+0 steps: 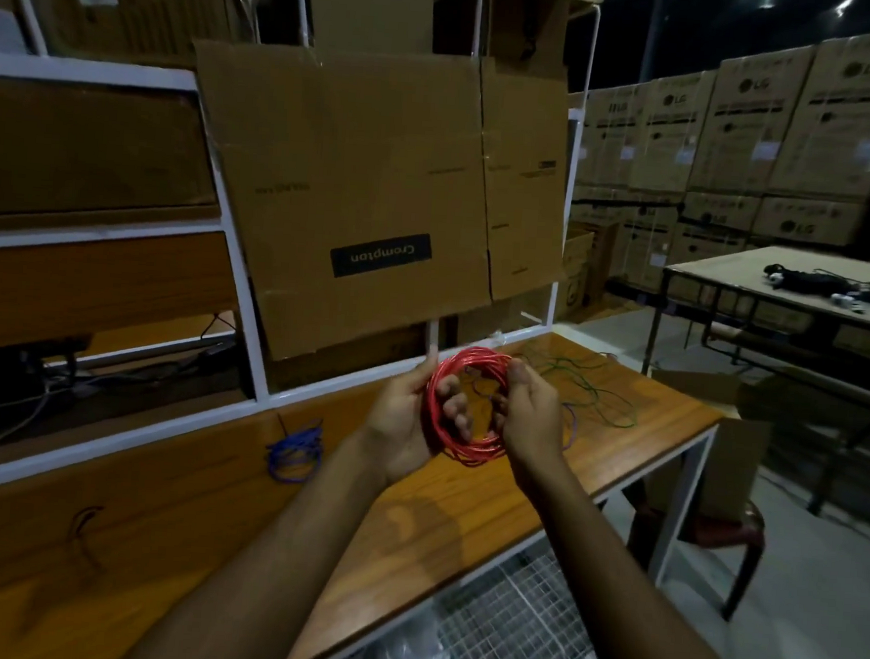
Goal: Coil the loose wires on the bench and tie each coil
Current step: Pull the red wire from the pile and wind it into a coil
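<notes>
A red wire coil of several loops is held upright above the wooden bench. My left hand grips its left side, fingers curled through the ring. My right hand pinches its right side near the top. A blue wire coil lies on the bench to the left. Loose green wire sprawls over the bench's far right end, and a purple wire shows just behind my right hand.
A flattened cardboard box leans on the white rack behind the bench. A dark wire piece lies at the near left. Another table with cables stands at the right, stacked cartons behind it. A wire mesh shelf sits under the bench.
</notes>
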Available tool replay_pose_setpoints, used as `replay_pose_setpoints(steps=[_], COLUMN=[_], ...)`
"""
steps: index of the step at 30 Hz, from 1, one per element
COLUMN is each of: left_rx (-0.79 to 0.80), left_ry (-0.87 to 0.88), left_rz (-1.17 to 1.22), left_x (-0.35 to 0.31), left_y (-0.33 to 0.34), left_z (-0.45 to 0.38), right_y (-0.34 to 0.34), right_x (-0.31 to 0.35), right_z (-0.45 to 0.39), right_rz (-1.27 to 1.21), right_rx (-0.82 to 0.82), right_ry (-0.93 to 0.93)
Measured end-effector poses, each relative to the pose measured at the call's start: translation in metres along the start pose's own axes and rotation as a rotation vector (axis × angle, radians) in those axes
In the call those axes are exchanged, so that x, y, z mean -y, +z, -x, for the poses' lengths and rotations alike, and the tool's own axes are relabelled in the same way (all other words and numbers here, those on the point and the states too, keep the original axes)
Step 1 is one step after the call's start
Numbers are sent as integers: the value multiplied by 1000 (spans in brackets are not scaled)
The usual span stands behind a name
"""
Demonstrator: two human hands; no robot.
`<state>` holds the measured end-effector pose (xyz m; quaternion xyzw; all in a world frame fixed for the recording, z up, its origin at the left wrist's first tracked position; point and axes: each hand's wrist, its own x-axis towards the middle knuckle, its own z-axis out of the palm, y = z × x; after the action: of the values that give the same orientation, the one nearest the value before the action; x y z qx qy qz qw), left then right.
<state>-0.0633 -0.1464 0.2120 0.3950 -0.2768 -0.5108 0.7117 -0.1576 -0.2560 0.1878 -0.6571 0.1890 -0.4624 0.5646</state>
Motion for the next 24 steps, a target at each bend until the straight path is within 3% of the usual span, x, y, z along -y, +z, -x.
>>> replay_pose_setpoints(steps=[4, 8, 12, 16, 20, 24], left_rx=[-61, -126, -324, -471, -592, -589], left_ry=[-45, -179, -227, -178, -180, -199], left_rz=[-424, -577, -585, -522, -459, -399], left_x=[5, 2, 17, 37, 45, 51], left_y=[-13, -10, -13, -27, -50, -79], left_z=[3, 5, 11, 14, 26, 50], right_y=[-20, -21, -11, 3, 13, 29], right_x=[-11, -19, -33, -53, -75, -88], right_z=[5, 9, 18, 31, 51, 68], right_rz=[291, 425, 459, 568, 670, 686], right_rx=[187, 278, 387, 442, 572, 608], right_ry=[-200, -288, -283, -423, -299, -210])
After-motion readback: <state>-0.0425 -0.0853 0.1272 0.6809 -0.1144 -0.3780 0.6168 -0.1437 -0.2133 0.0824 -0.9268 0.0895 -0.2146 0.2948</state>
